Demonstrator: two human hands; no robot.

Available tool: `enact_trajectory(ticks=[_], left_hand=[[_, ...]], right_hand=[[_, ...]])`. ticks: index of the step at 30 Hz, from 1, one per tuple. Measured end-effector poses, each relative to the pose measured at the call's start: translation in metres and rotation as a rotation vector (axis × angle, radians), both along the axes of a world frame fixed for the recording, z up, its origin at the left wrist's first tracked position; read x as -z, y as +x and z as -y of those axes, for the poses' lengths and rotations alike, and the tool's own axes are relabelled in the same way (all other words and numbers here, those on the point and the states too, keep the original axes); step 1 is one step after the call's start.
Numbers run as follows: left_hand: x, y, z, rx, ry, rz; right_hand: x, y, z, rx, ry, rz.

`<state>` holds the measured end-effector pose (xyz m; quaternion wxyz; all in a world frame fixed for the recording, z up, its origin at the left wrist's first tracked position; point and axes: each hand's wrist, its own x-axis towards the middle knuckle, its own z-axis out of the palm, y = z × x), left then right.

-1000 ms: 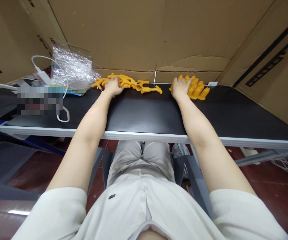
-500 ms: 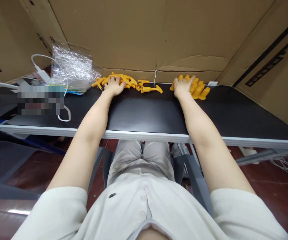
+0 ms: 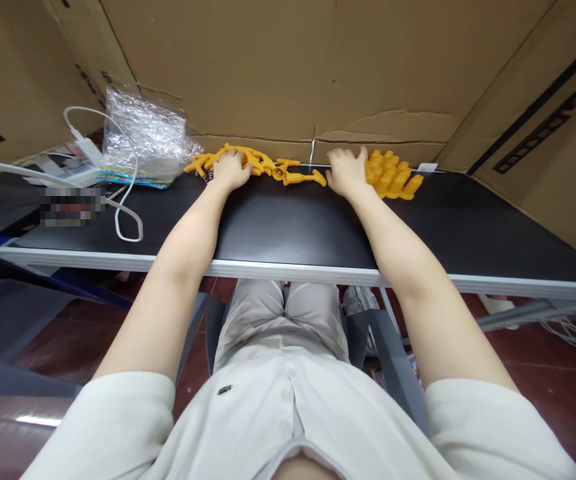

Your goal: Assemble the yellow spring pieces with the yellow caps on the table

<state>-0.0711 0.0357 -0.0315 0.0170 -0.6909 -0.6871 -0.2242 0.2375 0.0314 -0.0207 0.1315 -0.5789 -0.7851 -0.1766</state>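
My left hand lies on a pile of yellow branching plastic pieces, its thumb apart from the fingers; its fingertips are partly hidden. Short dark chain links show beside its wrist. Right of the pile is a yellow piece with a round socket, next to a yellow rod with a hooked end. My right hand is between that hook and a cluster of yellow peg-shaped pieces. Its fingers are apart, and nothing shows in them.
Crumpled clear plastic wrap lies at the left on colourful flat sheets. A white cable loops across the black tabletop. Cardboard walls enclose the back and sides. A small white tag lies at the back right.
My right hand has moved left, off the peg-shaped cluster, toward the hooked rod. My left hand stays on the branching pile, its fingers slightly more bent.
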Motion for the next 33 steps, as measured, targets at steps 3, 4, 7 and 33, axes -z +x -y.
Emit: enact_trajectory(ticks=[3, 4, 7, 33], left_hand=[[0.003, -0.003, -0.006, 0.036, 0.024, 0.009], [0.003, -0.003, -0.007, 0.044, 0.023, 0.005], [0.004, -0.001, -0.008, 0.051, -0.015, -0.001], [-0.013, 0.043, 0.025, 0.39, 0.144, -0.06]], right_hand=[[0.009, -0.019, 0.001, -0.247, -0.133, -0.069], [0.013, -0.025, 0.0, -0.312, -0.171, -0.086], [0.023, -0.038, -0.004, -0.39, -0.244, -0.117], [-0.006, -0.027, 0.011, -0.254, -0.049, -0.069]])
